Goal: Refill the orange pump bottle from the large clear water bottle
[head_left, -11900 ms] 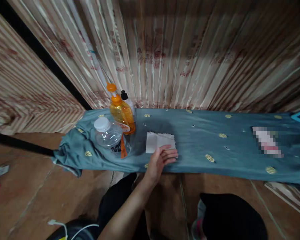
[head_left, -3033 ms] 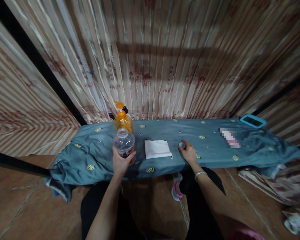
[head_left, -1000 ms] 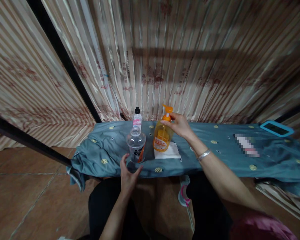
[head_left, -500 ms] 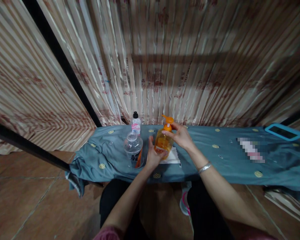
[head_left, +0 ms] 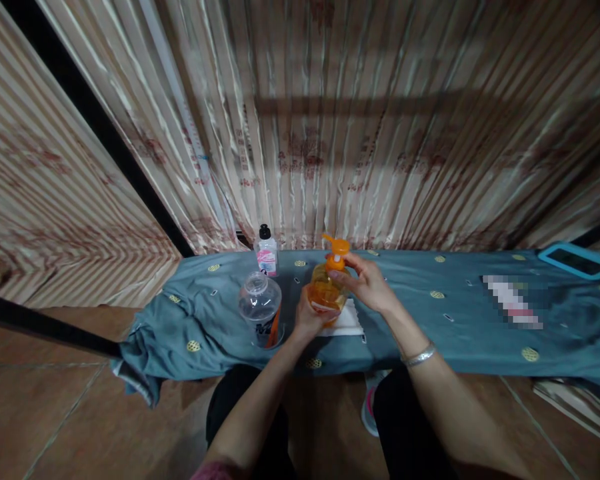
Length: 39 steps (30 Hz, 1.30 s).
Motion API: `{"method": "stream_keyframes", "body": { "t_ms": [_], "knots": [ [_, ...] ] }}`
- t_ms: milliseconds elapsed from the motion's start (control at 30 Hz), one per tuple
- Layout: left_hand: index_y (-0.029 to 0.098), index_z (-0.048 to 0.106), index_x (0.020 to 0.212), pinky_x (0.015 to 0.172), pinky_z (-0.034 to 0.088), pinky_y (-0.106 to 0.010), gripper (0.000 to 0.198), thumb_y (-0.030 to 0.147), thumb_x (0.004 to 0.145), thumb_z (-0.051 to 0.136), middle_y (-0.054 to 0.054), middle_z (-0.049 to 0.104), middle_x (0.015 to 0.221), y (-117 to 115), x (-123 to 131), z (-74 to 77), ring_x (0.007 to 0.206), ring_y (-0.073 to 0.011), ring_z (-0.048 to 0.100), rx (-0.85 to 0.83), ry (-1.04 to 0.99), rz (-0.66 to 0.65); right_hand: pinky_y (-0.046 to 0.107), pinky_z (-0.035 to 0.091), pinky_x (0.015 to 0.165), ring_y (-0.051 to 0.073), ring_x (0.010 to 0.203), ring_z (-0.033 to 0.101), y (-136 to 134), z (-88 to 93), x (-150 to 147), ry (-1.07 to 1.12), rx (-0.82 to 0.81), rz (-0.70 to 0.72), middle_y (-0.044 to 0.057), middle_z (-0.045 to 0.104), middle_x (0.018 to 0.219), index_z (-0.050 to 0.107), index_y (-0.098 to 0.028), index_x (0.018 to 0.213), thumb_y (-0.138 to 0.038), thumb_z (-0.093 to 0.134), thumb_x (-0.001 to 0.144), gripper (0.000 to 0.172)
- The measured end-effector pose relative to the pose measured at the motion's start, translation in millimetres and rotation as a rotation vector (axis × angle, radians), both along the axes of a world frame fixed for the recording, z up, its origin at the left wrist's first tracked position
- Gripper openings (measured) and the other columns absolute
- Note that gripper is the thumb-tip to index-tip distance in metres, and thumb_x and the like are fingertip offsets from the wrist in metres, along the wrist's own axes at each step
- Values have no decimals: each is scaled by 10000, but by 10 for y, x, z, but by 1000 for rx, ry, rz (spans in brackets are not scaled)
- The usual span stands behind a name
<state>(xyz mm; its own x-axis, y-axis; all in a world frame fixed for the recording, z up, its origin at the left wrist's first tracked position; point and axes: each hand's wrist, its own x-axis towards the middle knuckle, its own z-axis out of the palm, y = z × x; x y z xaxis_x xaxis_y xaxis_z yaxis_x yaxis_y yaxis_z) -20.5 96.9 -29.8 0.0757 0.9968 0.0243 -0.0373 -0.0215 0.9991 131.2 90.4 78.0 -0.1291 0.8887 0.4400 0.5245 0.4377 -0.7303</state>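
Between my hands is a clear pump bottle (head_left: 325, 279) with amber liquid and an orange pump top. My left hand (head_left: 311, 317) is wrapped round the lower part of the bottle. The fingers of my right hand (head_left: 364, 280) close on the orange collar just under the pump head. A white cloth (head_left: 349, 321) lies flat beneath the bottle, partly hidden by it. To the left stands a clear plastic jar (head_left: 259, 308) with dark lettering and something orange at its side. Behind that jar is a small clear bottle (head_left: 267, 253) with a black cap and pink label.
All this stands on a narrow bench covered in grey-green cloth (head_left: 410, 340). A blue-framed device (head_left: 577, 260) and a blurred-out flat item (head_left: 513, 303) lie at the right. Striped curtains (head_left: 320, 133) hang behind, with a dark pole (head_left: 105, 140) at the left.
My left hand's fingers have closed more tightly round the bottle's base. My right hand stays at the pump collar. The view has shifted slightly.
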Motion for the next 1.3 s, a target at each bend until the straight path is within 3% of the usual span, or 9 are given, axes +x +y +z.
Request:
{"method": "stream_keyframes", "body": {
  "t_ms": [100, 333, 567, 700, 767, 900, 1000, 1133, 1300],
  "knots": [
    [213, 570, 1057, 896, 537, -377, 737, 182, 418, 936, -36, 713, 1052, -1, 6, 20, 986, -232, 683, -13, 42, 24, 460, 538, 923, 220, 1061, 660, -28, 90, 29, -29, -11, 16, 79, 658, 1234, 622, -196, 1236, -427, 622, 953, 365],
    [214, 549, 1088, 933, 544, -433, 741, 179, 445, 916, -53, 706, 1089, -20, 7, 37, 1014, -245, 690, 3, 10, -15, 459, 529, 896, 214, 980, 661, -65, 154, -46, -66, 7, -248, 55, 675, 1090, 629, -178, 1154, -463, 692, 892, 392],
    [222, 558, 1063, 935, 545, -414, 719, 161, 437, 905, -35, 705, 1045, -35, -2, 73, 1007, -244, 683, -10, 7, -12, 501, 484, 1004, 244, 1153, 636, -151, 210, -74, -54, 44, -77, 85, 667, 1250, 621, -199, 1249, -487, 610, 945, 419],
    [230, 552, 1059, 923, 547, -405, 713, 155, 446, 908, -19, 701, 1039, -55, 9, 90, 976, -223, 685, -20, 20, 9, 512, 488, 980, 264, 1118, 643, -135, 213, -99, -35, 56, -219, 94, 670, 1223, 601, -182, 1243, -530, 752, 817, 570],
    [230, 551, 1053, 909, 552, -398, 709, 158, 448, 914, -16, 699, 1041, -58, 11, 91, 965, -220, 687, -19, 23, 10, 515, 486, 974, 264, 1102, 644, -127, 210, -107, -33, 60, -270, 93, 670, 1211, 623, -174, 1177, -528, 770, 798, 539],
    [231, 549, 1054, 923, 547, -403, 717, 173, 442, 917, -14, 690, 1037, -43, 3, 65, 1009, -235, 678, 1, 43, 4, 515, 458, 1027, 249, 1158, 632, -151, 225, -81, -44, 65, -156, 86, 675, 1233, 642, -190, 1187, -494, 647, 915, 408],
    [237, 549, 1051, 913, 552, -391, 714, 148, 440, 909, -12, 690, 1033, -28, 5, 24, 1023, -238, 679, 15, 54, 13, 515, 445, 1051, 251, 1206, 614, -174, 242, -66, -49, 53, -88, 92, 662, 1286, 622, -206, 1253, -512, 605, 936, 440],
    [241, 549, 1071, 860, 565, -366, 726, 128, 445, 898, -25, 689, 1047, -14, 17, -37, 991, -233, 688, 35, 44, 13, 505, 487, 976, 266, 1111, 644, -165, 227, -102, -40, 40, -236, 97, 674, 1213, 593, -186, 1249, -547, 765, 790, 609],
    [234, 556, 1078, 843, 561, -362, 728, 140, 442, 899, -26, 679, 1033, 0, 23, -81, 978, -239, 686, 73, 56, 17, 487, 501, 945, 230, 1025, 660, -154, 193, -121, -36, 46, -255, 71, 682, 1145, 630, -183, 1161, -513, 706, 861, 452]
  ]
}}
